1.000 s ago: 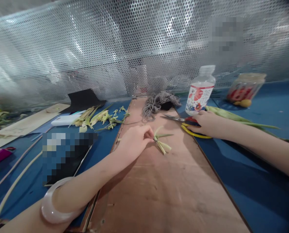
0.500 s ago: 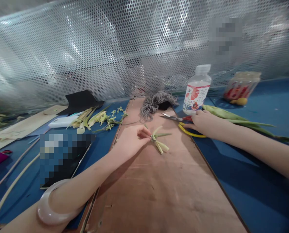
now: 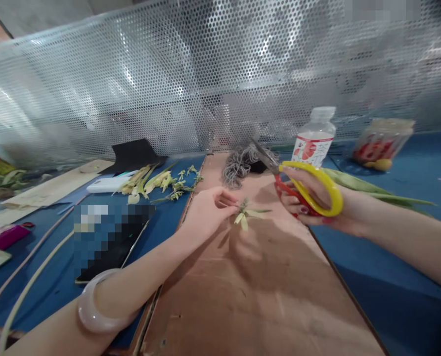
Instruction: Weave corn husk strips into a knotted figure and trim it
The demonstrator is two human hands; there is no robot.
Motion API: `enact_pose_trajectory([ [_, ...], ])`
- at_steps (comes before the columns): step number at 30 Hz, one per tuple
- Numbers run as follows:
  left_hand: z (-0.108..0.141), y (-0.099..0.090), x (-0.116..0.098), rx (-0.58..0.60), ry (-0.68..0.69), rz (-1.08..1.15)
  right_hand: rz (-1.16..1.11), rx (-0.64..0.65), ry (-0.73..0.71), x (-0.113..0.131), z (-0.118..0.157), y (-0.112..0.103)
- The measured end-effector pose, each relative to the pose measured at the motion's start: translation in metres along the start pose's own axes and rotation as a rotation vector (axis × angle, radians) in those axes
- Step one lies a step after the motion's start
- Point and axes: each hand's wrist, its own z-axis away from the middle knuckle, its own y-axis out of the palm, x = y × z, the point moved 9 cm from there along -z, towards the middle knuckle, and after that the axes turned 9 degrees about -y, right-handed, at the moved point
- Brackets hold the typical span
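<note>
My left hand [image 3: 213, 208] pinches a small tuft of pale green husk strips [image 3: 243, 216] between thumb and fingertips, just over the wooden board [image 3: 265, 291]. The strips fan out to the right and downward, bound at the top with what looks like grey yarn. My right hand [image 3: 311, 185] is closed around scissors [image 3: 333, 190] with yellow and red handles, lifted above the board's right edge. Their blades point up and left, in front of a tangled heap of grey yarn [image 3: 235, 165]; whether the blades are parted is hard to see.
A clear bottle [image 3: 314, 141] and a jar [image 3: 385, 141] stand at the back right, near long green husk leaves [image 3: 361, 188]. On the left lie plant scraps [image 3: 142, 183], a dark phone-like slab [image 3: 127, 247] and a black sheet [image 3: 137, 154]. Perforated metal mesh [image 3: 161, 94] rises behind.
My right hand has picked the scissors up from the board's edge, raising and turning them so the blades point upward. My left hand still pinches the husk tuft, which is turned slightly.
</note>
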Motion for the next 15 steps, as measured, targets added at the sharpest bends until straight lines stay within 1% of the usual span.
enact_pose_trajectory([
  [1, 0.0, -0.001, 0.002, -0.003, -0.015, 0.013, -0.218, 0.099, 0.099, -0.002, 0.011, 0.024],
  [2, 0.0, -0.001, 0.003, -0.006, -0.027, 0.022, -0.391, 0.161, 0.172, -0.001, 0.023, 0.043],
  [3, 0.0, -0.001, 0.003, -0.006, -0.033, 0.028, -0.527, 0.193, 0.229, -0.002, 0.035, 0.059],
  [4, 0.0, -0.001, 0.002, -0.007, -0.036, 0.032, -0.631, 0.233, 0.279, -0.003, 0.046, 0.074],
  [6, 0.001, -0.001, 0.001, -0.005, -0.037, 0.037, -0.781, 0.256, 0.332, -0.009, 0.063, 0.093],
  [7, 0.001, -0.001, 0.001, -0.006, -0.04, 0.04, -0.838, 0.256, 0.341, -0.012, 0.068, 0.099],
  [8, 0.0, -0.002, 0.001, -0.008, -0.043, 0.041, -0.877, 0.201, 0.355, -0.019, 0.071, 0.1],
  [10, -0.002, -0.006, 0.004, -0.025, -0.05, 0.032, -0.916, 0.189, 0.41, -0.028, 0.077, 0.106],
  [13, -0.007, -0.012, 0.008, -0.056, -0.046, 0.014, -0.949, 0.21, 0.452, -0.032, 0.08, 0.11],
  [15, -0.01, -0.015, 0.012, -0.068, -0.048, 0.024, -0.986, 0.172, 0.44, -0.031, 0.081, 0.108],
])
